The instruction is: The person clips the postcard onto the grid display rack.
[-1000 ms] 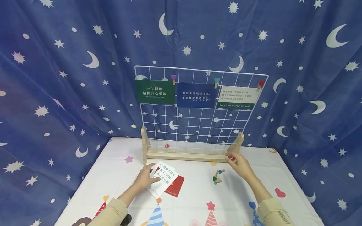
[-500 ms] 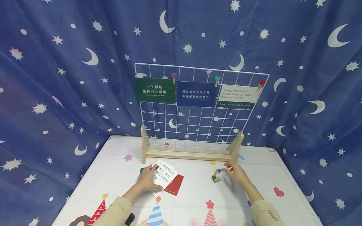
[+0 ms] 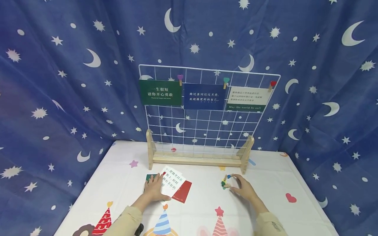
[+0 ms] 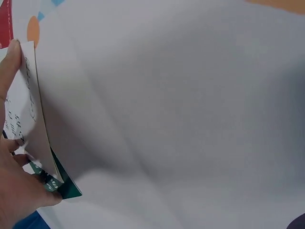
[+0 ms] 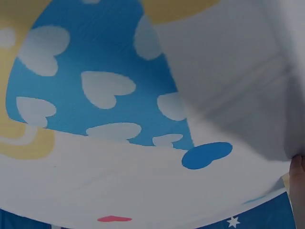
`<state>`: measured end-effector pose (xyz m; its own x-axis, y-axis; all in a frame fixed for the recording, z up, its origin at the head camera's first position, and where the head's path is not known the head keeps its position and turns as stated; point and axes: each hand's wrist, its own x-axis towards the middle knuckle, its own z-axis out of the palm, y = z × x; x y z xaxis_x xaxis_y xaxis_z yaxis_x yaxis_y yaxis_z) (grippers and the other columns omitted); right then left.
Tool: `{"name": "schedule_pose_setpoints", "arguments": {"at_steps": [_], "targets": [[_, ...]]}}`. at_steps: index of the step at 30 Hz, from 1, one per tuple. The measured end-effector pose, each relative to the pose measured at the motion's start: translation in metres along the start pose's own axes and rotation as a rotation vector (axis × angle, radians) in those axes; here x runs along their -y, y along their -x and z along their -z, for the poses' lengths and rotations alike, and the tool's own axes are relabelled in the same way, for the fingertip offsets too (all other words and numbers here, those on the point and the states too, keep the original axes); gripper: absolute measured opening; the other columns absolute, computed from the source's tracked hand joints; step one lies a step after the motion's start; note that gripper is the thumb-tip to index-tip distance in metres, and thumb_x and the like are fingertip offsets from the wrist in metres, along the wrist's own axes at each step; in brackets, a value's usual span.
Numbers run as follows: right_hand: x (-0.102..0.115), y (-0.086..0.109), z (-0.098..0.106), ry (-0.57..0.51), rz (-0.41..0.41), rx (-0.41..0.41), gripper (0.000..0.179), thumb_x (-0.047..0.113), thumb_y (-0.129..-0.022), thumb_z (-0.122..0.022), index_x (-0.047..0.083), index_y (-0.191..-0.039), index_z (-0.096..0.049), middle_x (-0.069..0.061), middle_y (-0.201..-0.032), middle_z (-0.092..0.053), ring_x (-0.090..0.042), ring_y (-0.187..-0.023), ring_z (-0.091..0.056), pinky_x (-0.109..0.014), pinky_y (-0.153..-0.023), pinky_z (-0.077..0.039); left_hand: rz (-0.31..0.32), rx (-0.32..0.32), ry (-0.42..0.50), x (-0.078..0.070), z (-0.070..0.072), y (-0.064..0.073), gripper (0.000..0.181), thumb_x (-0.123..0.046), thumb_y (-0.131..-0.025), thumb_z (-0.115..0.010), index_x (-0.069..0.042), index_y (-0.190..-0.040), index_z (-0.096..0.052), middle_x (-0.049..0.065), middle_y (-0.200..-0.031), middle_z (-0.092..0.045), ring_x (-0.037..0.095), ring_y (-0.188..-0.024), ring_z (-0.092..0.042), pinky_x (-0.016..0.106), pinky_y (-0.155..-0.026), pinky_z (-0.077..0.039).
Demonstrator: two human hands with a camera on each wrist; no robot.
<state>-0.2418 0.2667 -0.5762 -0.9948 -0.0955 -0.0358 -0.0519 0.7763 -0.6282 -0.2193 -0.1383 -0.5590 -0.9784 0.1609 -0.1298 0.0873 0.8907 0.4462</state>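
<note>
My left hand (image 3: 153, 189) rests spread over overlapping cards on the table. Under it lie a white card (image 3: 172, 182) with Chinese text, a red card (image 3: 182, 191) and a green card (image 3: 149, 177). In the left wrist view, the thumb lies on the white card (image 4: 29, 95) and the other fingers are near the green card (image 4: 71, 187). My right hand (image 3: 245, 188) stands at a small cluster of wooden clothespins (image 3: 225, 183) with coloured tops. Its thumb and index finger are apart, at the cluster's right side. The right wrist view barely shows this hand.
Behind the hands stands a white wire grid rack (image 3: 195, 129) on a wooden base (image 3: 196, 160). A green card (image 3: 160, 92), a blue card (image 3: 203, 96) and a white-and-green card (image 3: 246, 99) hang from it by heart clothespins. A printed white tablecloth (image 3: 206, 209) covers the table.
My right hand has come down and left from near the rack's right foot to the clothespins. The left hand has moved slightly right and down, further over the cards.
</note>
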Motion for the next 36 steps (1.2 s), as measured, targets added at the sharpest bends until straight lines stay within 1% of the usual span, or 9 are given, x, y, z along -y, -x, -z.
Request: {"name": "schedule_pose_setpoints", "arguments": {"at_steps": [5, 10, 14, 16, 22, 25, 27, 31, 36], "targets": [[0.003, -0.002, -0.003, 0.019, -0.032, -0.031, 0.063, 0.023, -0.082, -0.072, -0.005, -0.131, -0.044, -0.033, -0.131, -0.048, -0.047, -0.124, -0.045, -0.055, -0.105, -0.037, 0.005, -0.037, -0.009, 0.004, -0.005, -0.002, 0.108, -0.042, -0.058, -0.088, 0.004, -0.139, -0.034, 0.031, -0.144, -0.034, 0.058, -0.131, -0.026, 0.072, -0.105, -0.020], [0.005, 0.002, -0.006, 0.077, 0.005, -0.060, 0.051, 0.023, -0.081, -0.073, -0.004, -0.118, -0.052, -0.030, -0.123, -0.056, -0.048, -0.117, -0.050, -0.057, -0.100, -0.040, -0.011, -0.075, 0.002, 0.004, -0.005, -0.002, 0.108, -0.040, -0.054, -0.089, 0.003, -0.138, -0.036, 0.032, -0.140, -0.038, 0.059, -0.127, -0.030, 0.074, -0.102, -0.022], [0.009, 0.002, -0.008, 0.125, 0.031, -0.091, 0.044, 0.026, -0.082, -0.072, -0.003, -0.110, -0.054, -0.027, -0.112, -0.062, -0.047, -0.105, -0.057, -0.056, -0.092, -0.047, -0.011, -0.083, -0.003, 0.005, -0.009, -0.003, 0.110, -0.041, -0.054, -0.089, 0.002, -0.139, -0.036, 0.033, -0.139, -0.039, 0.060, -0.127, -0.030, 0.075, -0.101, -0.022], [0.011, 0.003, -0.007, 0.120, 0.017, -0.098, 0.042, 0.028, -0.084, -0.069, -0.003, -0.109, -0.054, -0.028, -0.111, -0.062, -0.047, -0.102, -0.058, -0.056, -0.090, -0.047, -0.010, -0.085, -0.002, 0.005, -0.010, -0.003, 0.111, -0.042, -0.054, -0.089, 0.001, -0.140, -0.034, 0.033, -0.139, -0.038, 0.060, -0.127, -0.029, 0.075, -0.102, -0.022], [0.015, 0.003, -0.003, 0.083, -0.072, -0.084, 0.035, 0.028, -0.088, -0.063, -0.001, -0.104, -0.051, -0.031, -0.120, -0.057, -0.047, -0.105, -0.057, -0.056, -0.093, -0.046, -0.033, -0.113, 0.013, 0.002, -0.011, -0.002, 0.112, -0.041, -0.053, -0.090, -0.004, -0.141, -0.032, 0.034, -0.135, -0.041, 0.064, -0.124, -0.030, 0.078, -0.098, -0.022], [0.016, 0.002, -0.002, 0.106, -0.081, -0.072, 0.034, 0.028, -0.086, -0.065, 0.001, -0.103, -0.051, -0.029, -0.115, -0.059, -0.042, -0.096, -0.060, -0.054, -0.090, -0.048, -0.047, -0.131, 0.021, 0.002, -0.010, -0.001, 0.112, -0.042, -0.053, -0.089, -0.005, -0.140, -0.032, 0.034, -0.133, -0.043, 0.065, -0.122, -0.031, 0.079, -0.096, -0.024], [0.017, 0.001, -0.002, 0.124, -0.076, -0.059, 0.035, 0.028, -0.085, -0.067, 0.002, -0.102, -0.050, -0.025, -0.101, -0.062, -0.035, -0.083, -0.060, -0.050, -0.082, -0.050, -0.046, -0.135, 0.020, 0.002, -0.010, 0.000, 0.111, -0.042, -0.053, -0.089, -0.006, -0.140, -0.031, 0.033, -0.133, -0.043, 0.066, -0.122, -0.031, 0.079, -0.096, -0.024], [0.018, 0.001, -0.003, 0.212, -0.010, -0.022, 0.042, 0.027, -0.081, -0.072, 0.003, -0.107, -0.050, -0.008, -0.074, -0.055, -0.020, -0.065, -0.048, -0.037, -0.060, -0.047, -0.027, -0.131, 0.032, 0.002, -0.010, 0.000, 0.111, -0.040, -0.052, -0.090, -0.007, -0.140, -0.031, 0.033, -0.133, -0.043, 0.066, -0.122, -0.030, 0.079, -0.096, -0.023], [0.019, 0.000, -0.004, 0.360, 0.156, -0.013, 0.047, 0.024, -0.081, -0.072, 0.005, -0.115, -0.047, 0.001, -0.064, -0.045, -0.013, -0.055, -0.041, -0.027, -0.049, -0.038, 0.012, -0.125, 0.105, -0.002, -0.012, -0.002, 0.109, -0.031, -0.052, -0.092, -0.010, -0.140, -0.030, 0.033, -0.135, -0.041, 0.067, -0.124, -0.026, 0.081, -0.096, -0.017]]}}
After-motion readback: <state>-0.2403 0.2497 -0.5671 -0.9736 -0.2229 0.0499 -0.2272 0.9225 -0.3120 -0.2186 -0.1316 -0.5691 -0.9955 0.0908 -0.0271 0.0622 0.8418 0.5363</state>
